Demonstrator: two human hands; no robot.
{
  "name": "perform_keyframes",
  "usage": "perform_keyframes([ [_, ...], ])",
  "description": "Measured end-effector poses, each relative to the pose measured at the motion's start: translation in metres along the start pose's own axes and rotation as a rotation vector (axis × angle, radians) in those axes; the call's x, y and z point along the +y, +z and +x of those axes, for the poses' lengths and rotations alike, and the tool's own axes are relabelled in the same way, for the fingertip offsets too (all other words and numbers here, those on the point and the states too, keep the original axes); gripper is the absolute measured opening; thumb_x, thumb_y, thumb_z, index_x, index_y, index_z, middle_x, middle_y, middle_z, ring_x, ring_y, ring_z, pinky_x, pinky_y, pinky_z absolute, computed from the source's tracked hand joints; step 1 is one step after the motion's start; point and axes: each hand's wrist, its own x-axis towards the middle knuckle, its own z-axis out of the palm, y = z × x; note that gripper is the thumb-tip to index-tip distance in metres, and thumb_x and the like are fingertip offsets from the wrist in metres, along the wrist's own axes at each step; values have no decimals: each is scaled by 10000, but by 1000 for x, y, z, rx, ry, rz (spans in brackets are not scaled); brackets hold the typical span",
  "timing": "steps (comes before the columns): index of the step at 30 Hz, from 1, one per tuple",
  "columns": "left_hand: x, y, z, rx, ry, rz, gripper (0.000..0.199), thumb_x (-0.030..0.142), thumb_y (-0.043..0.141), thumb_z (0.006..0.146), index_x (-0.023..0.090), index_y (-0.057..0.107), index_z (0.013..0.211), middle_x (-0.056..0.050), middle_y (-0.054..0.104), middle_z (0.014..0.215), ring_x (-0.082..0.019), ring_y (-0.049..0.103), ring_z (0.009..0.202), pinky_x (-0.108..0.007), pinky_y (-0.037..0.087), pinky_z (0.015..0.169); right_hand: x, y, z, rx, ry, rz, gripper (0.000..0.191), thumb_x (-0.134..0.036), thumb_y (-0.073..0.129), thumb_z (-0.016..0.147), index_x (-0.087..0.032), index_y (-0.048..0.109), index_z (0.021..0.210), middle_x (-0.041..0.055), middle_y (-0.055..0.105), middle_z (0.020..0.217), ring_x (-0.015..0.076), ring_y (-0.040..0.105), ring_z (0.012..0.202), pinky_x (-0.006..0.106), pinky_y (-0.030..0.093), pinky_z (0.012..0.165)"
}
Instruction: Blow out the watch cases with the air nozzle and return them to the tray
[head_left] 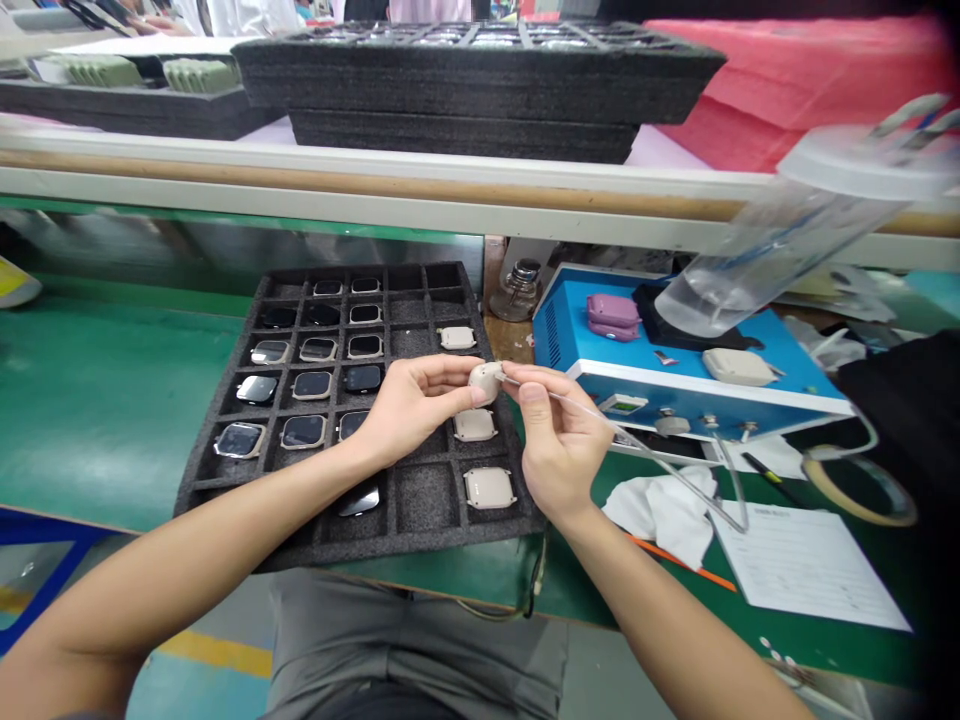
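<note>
My left hand [409, 408] pinches a small beige watch case [484, 384] over the right part of a black foam tray [442, 540]. Close beside it, the closed fingers of my right hand [562, 445] grip a thin clear tube [637, 445], its end at the case; whether they touch is too small to tell. Several beige cases, such as this one [489, 488], lie in the tray's right column. Dark-screened square watches [303, 432] fill many pockets at the left, partly hidden by my left forearm.
Right of the tray stands a blue machine [570, 310] with a tilted clear cylinder [720, 290], purple cases [613, 315] and a beige case [739, 366] on top. A glass bottle [517, 290], white cloth [664, 515] and paper sheet [814, 565] are nearby. A shelf [187, 185] crosses above.
</note>
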Motion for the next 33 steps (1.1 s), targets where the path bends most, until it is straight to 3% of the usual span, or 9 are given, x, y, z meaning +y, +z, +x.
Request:
perform_keyframes([
  [33, 0, 0, 0, -7, 8, 1, 401, 311, 912, 710, 162, 810, 1068, -98, 813, 1098, -274, 779, 999, -414, 607, 972, -1, 0, 0, -7, 4, 0, 131, -299, 661, 964, -233, 774, 974, 68, 771, 1021, 243, 748, 1010, 475, 634, 936],
])
